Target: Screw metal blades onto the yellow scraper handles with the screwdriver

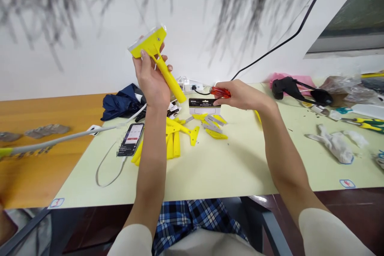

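My left hand (pixel 153 74) is raised in front of the wall, its fingers closed round the head of a yellow scraper (pixel 168 73). A screw shows on the scraper's head, and a pale strip runs along its top edge. Lower and to the right, my right hand (pixel 240 93) grips a screwdriver by its red handle (pixel 221 92); the thin shaft points left toward the scraper, apart from it. Below on the table lie several yellow scraper handles (pixel 176 144), partly hidden by my left forearm, and a loose group of yellow and grey pieces (pixel 212 125).
A black-and-white packaging card (pixel 204 106) lies behind the loose pieces. On the left are a phone (pixel 131 140) with a white cable and a dark blue cloth bundle (pixel 119 102). To the right are white gloves (pixel 334 144), black goggles (pixel 300 90) and yellow-green handled pliers (pixel 370 124).
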